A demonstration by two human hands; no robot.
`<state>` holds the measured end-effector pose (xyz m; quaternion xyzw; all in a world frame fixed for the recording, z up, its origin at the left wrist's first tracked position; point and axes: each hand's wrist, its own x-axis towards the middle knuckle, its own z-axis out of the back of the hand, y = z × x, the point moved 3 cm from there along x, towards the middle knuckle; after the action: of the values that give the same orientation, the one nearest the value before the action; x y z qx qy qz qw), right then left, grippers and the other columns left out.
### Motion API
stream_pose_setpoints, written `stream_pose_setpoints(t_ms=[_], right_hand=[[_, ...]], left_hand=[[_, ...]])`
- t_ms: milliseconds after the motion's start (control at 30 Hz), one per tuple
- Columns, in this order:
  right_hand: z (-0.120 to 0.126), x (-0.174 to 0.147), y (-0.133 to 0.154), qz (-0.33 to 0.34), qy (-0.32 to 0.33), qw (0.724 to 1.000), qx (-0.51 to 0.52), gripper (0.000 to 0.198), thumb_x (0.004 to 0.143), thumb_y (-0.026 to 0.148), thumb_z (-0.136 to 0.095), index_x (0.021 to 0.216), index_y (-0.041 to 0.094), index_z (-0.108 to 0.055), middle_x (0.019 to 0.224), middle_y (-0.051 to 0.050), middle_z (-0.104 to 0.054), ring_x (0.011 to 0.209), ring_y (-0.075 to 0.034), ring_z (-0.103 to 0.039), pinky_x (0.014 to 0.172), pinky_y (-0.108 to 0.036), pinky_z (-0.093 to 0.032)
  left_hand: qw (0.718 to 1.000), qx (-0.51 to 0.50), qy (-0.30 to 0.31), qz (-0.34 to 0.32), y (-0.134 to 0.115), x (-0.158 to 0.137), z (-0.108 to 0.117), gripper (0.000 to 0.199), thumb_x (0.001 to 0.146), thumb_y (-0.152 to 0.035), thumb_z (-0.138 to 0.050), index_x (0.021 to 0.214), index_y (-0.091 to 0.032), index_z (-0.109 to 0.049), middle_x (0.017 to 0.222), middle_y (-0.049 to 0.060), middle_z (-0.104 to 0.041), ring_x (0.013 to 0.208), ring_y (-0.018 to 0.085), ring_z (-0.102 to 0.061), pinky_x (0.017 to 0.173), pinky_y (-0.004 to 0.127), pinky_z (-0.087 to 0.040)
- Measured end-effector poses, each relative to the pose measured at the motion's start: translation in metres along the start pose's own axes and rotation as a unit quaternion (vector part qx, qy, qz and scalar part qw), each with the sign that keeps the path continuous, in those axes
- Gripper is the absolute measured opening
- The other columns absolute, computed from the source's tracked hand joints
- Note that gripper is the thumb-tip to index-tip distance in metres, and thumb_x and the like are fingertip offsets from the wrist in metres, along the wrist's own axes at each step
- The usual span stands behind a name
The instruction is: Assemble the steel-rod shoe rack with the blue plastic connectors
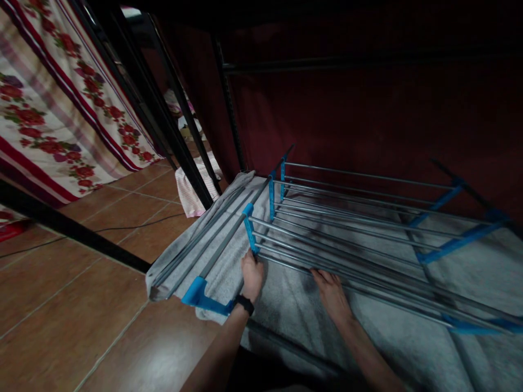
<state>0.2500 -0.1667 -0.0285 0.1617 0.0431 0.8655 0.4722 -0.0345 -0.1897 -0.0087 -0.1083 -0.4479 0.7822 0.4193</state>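
A rack of grey metal tubes point(327, 247) with blue plastic connectors point(250, 231) lies on its side over a grey blanket. My left hand point(252, 275), with a black band on the wrist, is closed at the low end of a blue connector, where the nearest tube joins it. Further right, my right hand point(332, 296) has its fingers curled at that same lowest tube. Its fingertips are partly hidden under the tube. A blue end foot point(204, 296) juts out beside my left wrist, and blurred blue end pieces point(476, 326) sit at the far right.
The grey blanket point(286, 316) covers a low surface inside a black metal frame point(163, 109). Dark red cloth point(347, 120) hangs behind. On the left are a floral curtain point(61, 109), brown floor tiles point(110, 294), a black cable point(122, 227) and a pale striped cloth point(190, 190).
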Motion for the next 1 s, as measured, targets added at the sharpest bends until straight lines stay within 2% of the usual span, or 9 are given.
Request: stream_pose_setpoints(t_ms=[100,267,467,700,767,900,1000], right_hand=[[0.002,0.000,0.001,-0.001,-0.011,1.000,-0.008,0.055,0.093,0.002,-0.039,0.138,0.022,-0.064,0.132,-0.007,-0.070,0.119,-0.022,-0.064,0.107,-0.039,-0.045],[0.004,0.001,0.001,0.001,-0.024,1.000,-0.004,0.056,0.092,0.002,-0.041,0.139,0.024,-0.064,0.139,-0.007,-0.067,0.127,-0.023,-0.060,0.112,-0.039,-0.042],[0.004,-0.001,0.000,0.001,-0.016,1.000,-0.006,0.057,0.094,0.003,-0.038,0.142,0.023,-0.061,0.134,-0.008,-0.069,0.124,-0.023,-0.062,0.109,-0.040,-0.044],[0.000,-0.002,-0.002,0.000,-0.005,1.000,0.011,0.055,0.093,0.003,-0.039,0.139,0.023,-0.064,0.135,-0.008,-0.069,0.124,-0.023,-0.061,0.108,-0.040,-0.043],[0.001,-0.001,-0.001,-0.001,-0.002,1.000,0.010,0.056,0.093,0.003,-0.039,0.140,0.023,-0.063,0.137,-0.008,-0.068,0.127,-0.023,-0.060,0.109,-0.040,-0.043],[0.004,-0.001,0.000,-0.007,0.006,1.000,0.005,0.056,0.094,0.003,-0.039,0.141,0.023,-0.062,0.138,-0.008,-0.068,0.125,-0.022,-0.061,0.108,-0.039,-0.043],[0.005,0.000,0.001,-0.011,0.015,1.000,-0.001,0.055,0.095,0.004,-0.038,0.142,0.022,-0.061,0.136,-0.008,-0.069,0.123,-0.022,-0.062,0.108,-0.039,-0.042]], left_hand=[[1.000,0.017,-0.007,-0.012,0.001,-0.001,-0.001,0.044,0.082,-0.004,-0.046,0.120,-0.013,-0.066,0.117,0.016,-0.074,0.111,0.028,-0.068,0.102,0.041,-0.050],[0.999,0.051,0.012,0.002,0.005,-0.002,-0.003,0.035,0.091,-0.013,-0.045,0.116,-0.014,-0.068,0.108,0.016,-0.075,0.106,0.029,-0.069,0.097,0.041,-0.052],[0.997,0.073,-0.005,0.018,0.001,-0.005,-0.005,0.035,0.090,-0.012,-0.044,0.115,-0.011,-0.069,0.105,0.018,-0.076,0.103,0.029,-0.071,0.096,0.043,-0.052],[1.000,-0.011,-0.023,0.001,-0.005,-0.017,0.002,0.036,0.089,-0.013,-0.051,0.123,-0.017,-0.064,0.116,0.014,-0.074,0.113,0.027,-0.068,0.100,0.040,-0.053],[0.999,-0.023,-0.030,0.009,-0.005,-0.021,0.005,0.033,0.091,-0.014,-0.051,0.122,-0.016,-0.061,0.115,0.014,-0.073,0.108,0.026,-0.069,0.097,0.039,-0.054],[1.000,0.009,-0.006,0.022,-0.008,-0.023,0.008,0.027,0.091,-0.007,-0.048,0.113,-0.015,-0.061,0.101,0.012,-0.072,0.093,0.022,-0.070,0.090,0.035,-0.055],[0.999,0.043,0.016,-0.001,-0.014,-0.023,0.009,0.038,0.087,0.002,-0.044,0.114,-0.015,-0.065,0.106,0.012,-0.072,0.099,0.022,-0.070,0.094,0.033,-0.053]])
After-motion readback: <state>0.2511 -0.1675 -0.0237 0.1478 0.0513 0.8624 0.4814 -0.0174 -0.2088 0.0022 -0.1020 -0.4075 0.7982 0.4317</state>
